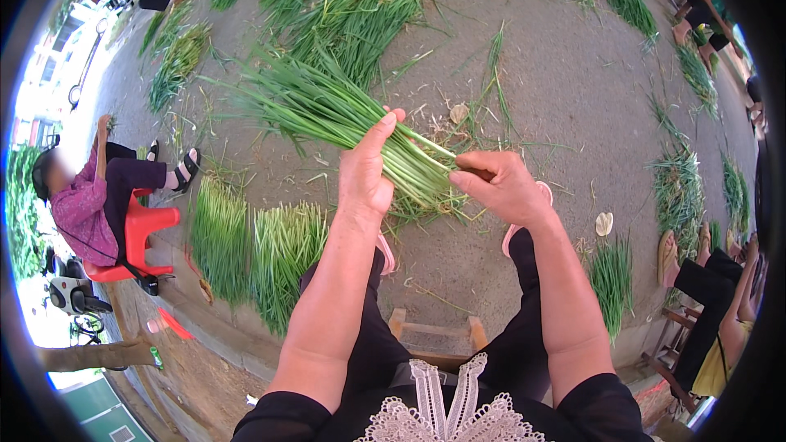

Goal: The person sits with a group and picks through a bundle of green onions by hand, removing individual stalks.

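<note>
A bunch of long green stalks with pale lower ends (331,110), like garlic scapes or Chinese chives, lies across my left hand (368,166), whose thumb presses on top of it. The leafy tips point to the upper left. My right hand (497,184) pinches the pale end of a stalk between thumb and fingers, at the right end of the bunch. Loose trimmings (430,212) lie on the ground beneath. Two neat piles of stalks, one (221,239) beside the other (285,258), rest left of my legs. A large heap of greens (356,18) lies ahead.
A wooden stool (433,328) shows between my legs. At left a person (83,209) sits on a red plastic stool (144,221). Another small pile (611,285) lies at right, near a seated person's legs (706,288). More people and greens line the far edges.
</note>
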Demonstrator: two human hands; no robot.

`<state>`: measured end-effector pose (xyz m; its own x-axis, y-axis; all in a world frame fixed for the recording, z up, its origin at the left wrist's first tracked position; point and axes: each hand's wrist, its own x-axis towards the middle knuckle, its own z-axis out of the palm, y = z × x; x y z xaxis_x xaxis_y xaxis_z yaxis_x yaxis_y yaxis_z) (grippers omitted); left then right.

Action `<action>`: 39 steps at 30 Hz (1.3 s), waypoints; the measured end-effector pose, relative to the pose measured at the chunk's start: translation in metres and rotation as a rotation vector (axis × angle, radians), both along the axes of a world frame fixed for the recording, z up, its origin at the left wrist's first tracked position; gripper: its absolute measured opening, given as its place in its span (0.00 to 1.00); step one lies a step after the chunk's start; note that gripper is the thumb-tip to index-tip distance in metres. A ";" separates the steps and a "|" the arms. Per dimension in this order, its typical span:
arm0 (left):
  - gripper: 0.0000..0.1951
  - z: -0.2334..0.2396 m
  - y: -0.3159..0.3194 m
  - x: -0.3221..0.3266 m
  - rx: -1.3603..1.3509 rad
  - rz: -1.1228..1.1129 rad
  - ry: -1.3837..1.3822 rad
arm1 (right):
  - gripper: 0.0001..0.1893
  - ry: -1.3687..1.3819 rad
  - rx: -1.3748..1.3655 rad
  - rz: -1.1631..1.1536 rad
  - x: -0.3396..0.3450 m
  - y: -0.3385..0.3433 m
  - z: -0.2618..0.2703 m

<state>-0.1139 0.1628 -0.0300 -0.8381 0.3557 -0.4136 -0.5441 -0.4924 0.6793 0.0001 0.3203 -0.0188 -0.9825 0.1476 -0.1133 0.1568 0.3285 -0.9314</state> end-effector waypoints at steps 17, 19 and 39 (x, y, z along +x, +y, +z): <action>0.11 -0.004 -0.002 -0.004 0.061 0.034 -0.098 | 0.11 0.023 -0.093 -0.263 -0.001 0.009 -0.004; 0.11 -0.003 -0.002 -0.004 0.062 0.047 -0.106 | 0.11 -0.001 -0.091 -0.184 0.000 0.008 -0.004; 0.15 0.001 0.002 0.000 -0.011 0.098 0.097 | 0.14 -0.103 -0.277 -0.135 -0.004 -0.005 -0.008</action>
<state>-0.1143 0.1644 -0.0291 -0.9050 0.2662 -0.3318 -0.4250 -0.5324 0.7321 -0.0038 0.3150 -0.0271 -0.9376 0.2251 -0.2650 0.2794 0.0345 -0.9595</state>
